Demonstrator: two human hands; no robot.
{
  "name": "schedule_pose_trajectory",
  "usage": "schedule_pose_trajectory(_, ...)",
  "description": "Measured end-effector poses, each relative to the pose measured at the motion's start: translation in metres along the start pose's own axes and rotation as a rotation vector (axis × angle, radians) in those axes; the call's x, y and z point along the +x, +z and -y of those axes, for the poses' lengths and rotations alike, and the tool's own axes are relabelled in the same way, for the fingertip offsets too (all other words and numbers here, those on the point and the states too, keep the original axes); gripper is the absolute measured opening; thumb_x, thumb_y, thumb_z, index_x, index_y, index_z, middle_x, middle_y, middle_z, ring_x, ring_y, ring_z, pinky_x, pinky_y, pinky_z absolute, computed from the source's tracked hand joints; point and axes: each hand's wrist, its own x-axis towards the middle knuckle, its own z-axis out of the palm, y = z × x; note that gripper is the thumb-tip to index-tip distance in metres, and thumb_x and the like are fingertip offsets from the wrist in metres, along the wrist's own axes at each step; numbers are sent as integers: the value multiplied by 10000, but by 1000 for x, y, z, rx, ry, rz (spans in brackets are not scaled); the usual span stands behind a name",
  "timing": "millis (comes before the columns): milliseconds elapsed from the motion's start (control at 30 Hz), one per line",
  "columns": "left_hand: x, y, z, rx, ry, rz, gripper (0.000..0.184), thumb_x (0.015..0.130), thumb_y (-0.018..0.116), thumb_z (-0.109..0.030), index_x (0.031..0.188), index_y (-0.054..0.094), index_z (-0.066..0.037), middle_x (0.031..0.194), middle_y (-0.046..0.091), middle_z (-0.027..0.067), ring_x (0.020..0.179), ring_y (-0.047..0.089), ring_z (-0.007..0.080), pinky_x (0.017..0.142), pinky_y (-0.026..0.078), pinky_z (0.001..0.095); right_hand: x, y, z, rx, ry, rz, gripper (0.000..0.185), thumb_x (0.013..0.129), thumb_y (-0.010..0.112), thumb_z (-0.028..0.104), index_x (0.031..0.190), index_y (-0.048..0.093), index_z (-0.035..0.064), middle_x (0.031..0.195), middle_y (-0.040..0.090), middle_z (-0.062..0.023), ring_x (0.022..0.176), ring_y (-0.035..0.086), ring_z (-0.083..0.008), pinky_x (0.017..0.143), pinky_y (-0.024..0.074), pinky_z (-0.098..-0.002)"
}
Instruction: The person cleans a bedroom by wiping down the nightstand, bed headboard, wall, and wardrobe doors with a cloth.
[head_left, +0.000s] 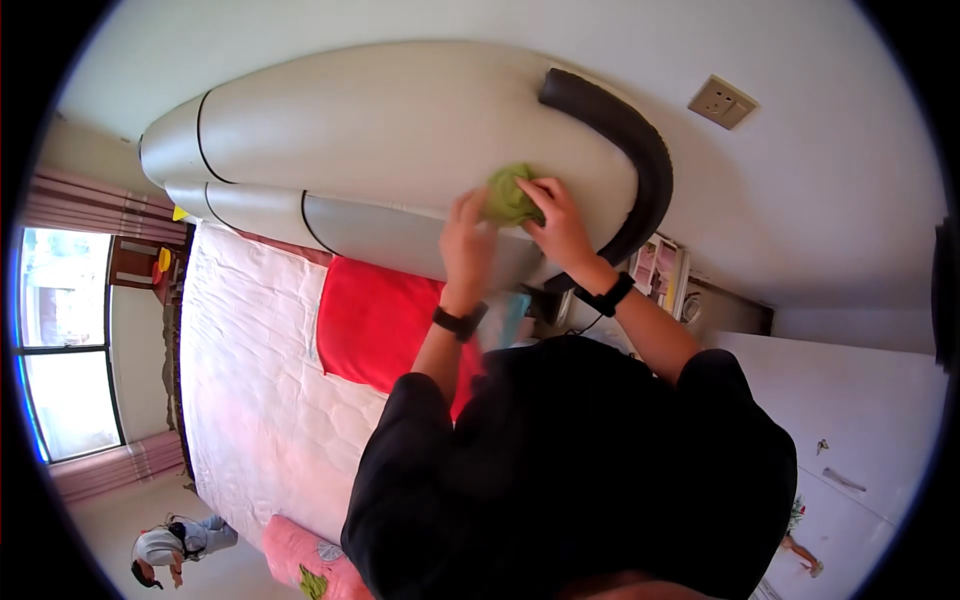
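A crumpled green cloth (513, 197) is against the cream padded headboard (400, 110), near its dark curved end trim (640, 150). My right hand (562, 228) grips the cloth from the right, fingers bent over it. At the cloth's left edge is my left hand (468, 245), smeared by motion; whether its fingers pinch the cloth cannot be made out. Both wrists wear dark bands. Below my left forearm a red cloth (375, 320) lies on the white-covered bed (260, 350).
A wall socket (723, 102) is above right of the headboard. Bedside items (655, 275) stand beyond my right wrist, and a white cabinet (830, 420) is at right. Another person (180, 545) stands past the bed, near a pink pillow (300, 555). A window (70, 340) is at far left.
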Motion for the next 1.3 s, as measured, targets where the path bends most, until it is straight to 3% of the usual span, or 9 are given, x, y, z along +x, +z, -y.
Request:
schedule_pose_trajectory(67, 16, -13, 13, 28, -7, -62, 530, 737, 693, 38, 1232, 589, -121, 1177, 622, 97, 974, 648, 316, 774, 543, 383, 22, 15, 7, 18, -110, 13, 656, 750, 689, -55, 1368, 520, 83, 1159, 517, -129, 1032, 567, -320, 874, 481, -361)
schedule_pose_trajectory(167, 50, -26, 11, 15, 13, -99, 498, 750, 693, 32, 1213, 598, -127, 1158, 630, 85, 969, 653, 296, 773, 542, 377, 49, 20, 16, 84, -117, -18, 635, 766, 706, -16, 1365, 515, 73, 1169, 517, -133, 1044, 569, -320, 883, 481, -357)
schedule_pose_trajectory(300, 91, -6, -4, 18, 144, -90, 442, 761, 704, -9, 1175, 632, -144, 1118, 641, 68, 927, 653, 280, 762, 539, 381, 60, -4, 15, 42, -22, -156, 614, 770, 726, 25, 1348, 521, 59, 1153, 530, -145, 1064, 572, -319, 911, 475, -366)
schedule_pose_trajectory(333, 96, 0, -16, 2, 164, -38, 443, 757, 689, 68, 1166, 646, -95, 1089, 633, 98, 914, 661, 262, 704, 578, 325, 59, -16, 12, 0, 6, -194, 611, 769, 730, 33, 1342, 522, 54, 1147, 535, -147, 1069, 573, -319, 919, 472, -367)
schedule_pose_trajectory(433, 98, 37, -37, -31, 326, 2, 419, 730, 729, 10, 1125, 643, -95, 1056, 627, 104, 881, 653, 296, 695, 554, 372, 41, -46, -12, -75, 50, -297, 590, 766, 717, 28, 1325, 527, 35, 1132, 557, -156, 1077, 578, -321, 939, 463, -357)
schedule_pose_trajectory(800, 31, 70, -54, -150, 284, 363, 528, 679, 777, -55, 1185, 639, -117, 1033, 586, 118, 938, 605, 325, 765, 511, 415, -39, -79, -16, -181, 239, -297, 625, 698, 763, 8, 1278, 534, 48, 1088, 496, -149, 1027, 558, -352, 882, 479, -390)
schedule_pose_trajectory(900, 28, 47, -50, -212, 102, 413, 523, 694, 769, -46, 1192, 620, -100, 1054, 584, 135, 953, 601, 351, 784, 508, 424, -32, -68, -11, -162, 208, -211, 656, 688, 774, 8, 1295, 529, 51, 1087, 496, -147, 1041, 553, -349, 881, 477, -388)
schedule_pose_trajectory(1100, 73, 32, -53, -1, 131, 9, 465, 732, 707, -17, 1180, 634, -117, 1049, 614, 107, 921, 622, 317, 744, 526, 395, 45, -65, -2, -237, -116, -140, 638, 739, 703, -39, 1341, 508, 41, 1117, 521, -148, 1046, 545, -341, 901, 460, -385)
schedule_pose_trajectory(1300, 107, 59, -70, 142, 147, 49, 462, 761, 693, -66, 1206, 630, -174, 1079, 606, 86, 952, 623, 326, 762, 523, 405, 58, -75, -5, -294, -36, -237, 546, 795, 699, 8, 1306, 507, 32, 1089, 545, -148, 1010, 570, -360, 834, 484, -402)
